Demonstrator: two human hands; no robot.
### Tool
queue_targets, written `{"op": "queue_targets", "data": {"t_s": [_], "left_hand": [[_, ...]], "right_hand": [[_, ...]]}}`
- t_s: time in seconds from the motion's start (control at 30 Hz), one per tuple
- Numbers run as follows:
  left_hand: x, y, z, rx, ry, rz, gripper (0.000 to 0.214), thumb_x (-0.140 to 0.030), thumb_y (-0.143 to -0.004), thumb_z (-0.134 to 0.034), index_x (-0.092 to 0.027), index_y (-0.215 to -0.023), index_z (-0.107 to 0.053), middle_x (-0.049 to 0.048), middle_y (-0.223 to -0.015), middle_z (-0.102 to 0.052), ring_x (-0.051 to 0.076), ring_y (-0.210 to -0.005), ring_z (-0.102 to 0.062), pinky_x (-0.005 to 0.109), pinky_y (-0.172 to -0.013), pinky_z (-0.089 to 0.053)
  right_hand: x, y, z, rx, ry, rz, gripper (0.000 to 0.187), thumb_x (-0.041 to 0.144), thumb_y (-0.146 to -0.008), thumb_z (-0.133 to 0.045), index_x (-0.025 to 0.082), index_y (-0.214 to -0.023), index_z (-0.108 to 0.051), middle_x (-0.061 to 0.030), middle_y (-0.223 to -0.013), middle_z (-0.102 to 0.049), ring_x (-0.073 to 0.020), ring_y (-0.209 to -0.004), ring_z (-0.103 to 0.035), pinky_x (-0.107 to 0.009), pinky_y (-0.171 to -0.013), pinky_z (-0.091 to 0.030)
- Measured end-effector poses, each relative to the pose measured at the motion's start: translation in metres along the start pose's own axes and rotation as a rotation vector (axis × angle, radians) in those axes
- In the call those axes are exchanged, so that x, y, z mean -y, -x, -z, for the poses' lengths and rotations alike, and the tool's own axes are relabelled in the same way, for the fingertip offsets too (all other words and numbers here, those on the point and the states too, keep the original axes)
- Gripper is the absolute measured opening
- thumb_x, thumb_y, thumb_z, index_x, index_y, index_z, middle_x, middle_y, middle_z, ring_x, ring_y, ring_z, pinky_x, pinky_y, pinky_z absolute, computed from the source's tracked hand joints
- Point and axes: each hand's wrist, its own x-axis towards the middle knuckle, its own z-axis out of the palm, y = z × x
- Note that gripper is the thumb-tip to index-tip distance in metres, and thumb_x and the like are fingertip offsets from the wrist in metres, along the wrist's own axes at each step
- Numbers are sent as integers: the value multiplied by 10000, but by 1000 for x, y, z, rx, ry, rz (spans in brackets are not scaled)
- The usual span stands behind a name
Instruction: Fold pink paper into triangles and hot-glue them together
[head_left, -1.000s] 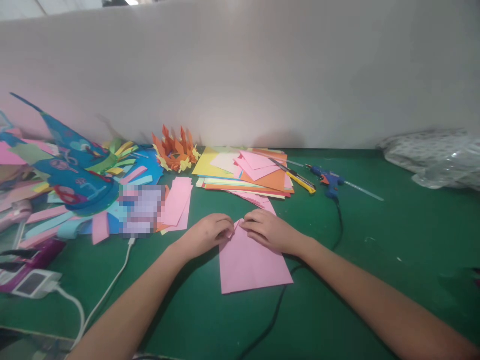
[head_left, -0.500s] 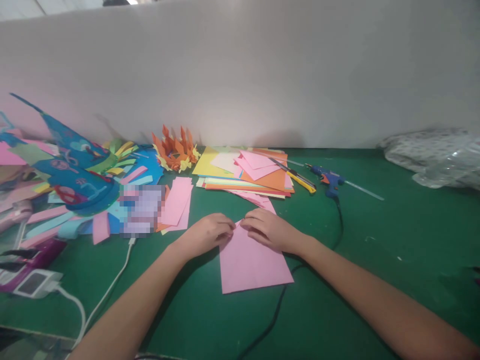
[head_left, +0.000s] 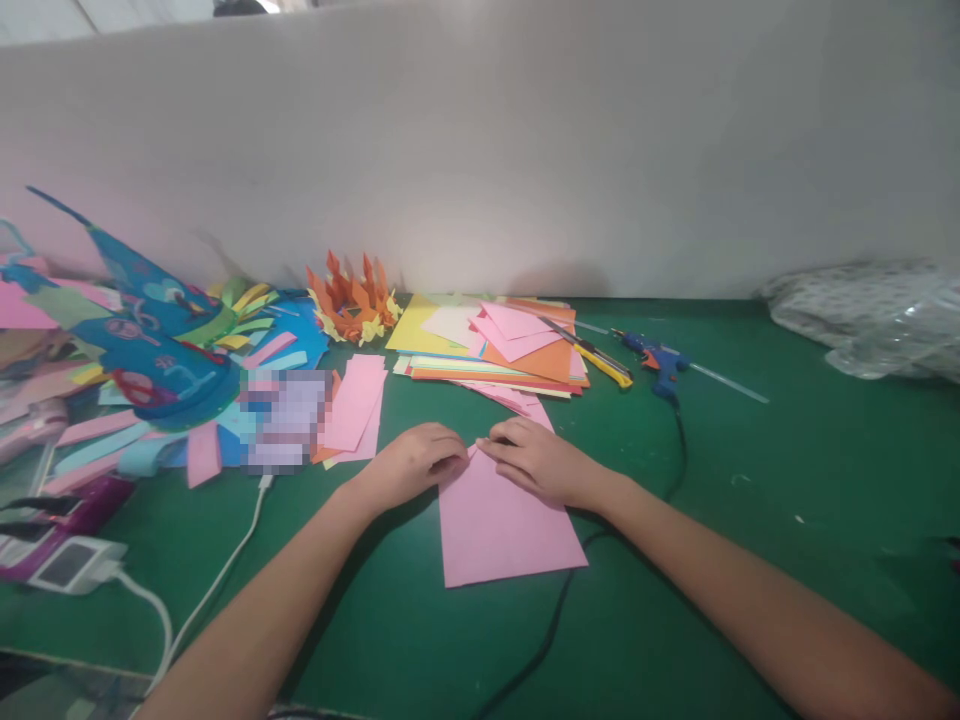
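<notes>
A sheet of pink paper [head_left: 510, 530] lies flat on the green table [head_left: 750, 560] in front of me. My left hand [head_left: 424, 462] is closed at the sheet's upper left edge, fingers curled and pressed together on the paper. At its top edge, my right hand [head_left: 536, 460] rests with bent fingers, the fingertips pinching or pressing the paper close to the left fingers. The part of the sheet beneath both hands is hidden. Just beyond the hands lies a stack of coloured paper [head_left: 487, 370] with more pink pieces.
A yellow utility knife [head_left: 604, 365] leans on the stack, beside a blue glue gun [head_left: 660, 362] whose cord runs under my right arm. Leftward are pink strips [head_left: 352, 405], an orange paper crown [head_left: 356, 300], blue cone hats [head_left: 169, 370] and a white cable [head_left: 240, 545]. Plastic bags [head_left: 877, 315] lie far right.
My right fingers have shifted slightly left along the top edge of the pink paper. The left hand and the sheet stay almost where they were.
</notes>
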Motion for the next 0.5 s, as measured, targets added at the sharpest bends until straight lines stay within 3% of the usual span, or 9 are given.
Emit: {"op": "queue_targets", "data": {"t_s": [0.33,0.5], "left_hand": [[-1,2,2,26,-14,3,181,-103,-876,-437,-170,-840,-602,55,-904,-611,153,-865,-557,266,-788,-427],[-6,0,-5,-64,-20,201,93,-97,-809,-483,-168,-826,-541,9,-750,-550,135,-696,-512,242,-632,-392]], "right_hand": [[-1,0,0,9,14,7,323,243,-938,-386,124,-1186,-557,-131,-1028,-549,-221,-949,-487,-415,-873,-445],[1,0,1,12,22,-2,318,237,-931,-405,113,-1181,-557,-131,-1026,-549,-221,-942,-483,-401,-869,-441]]}}
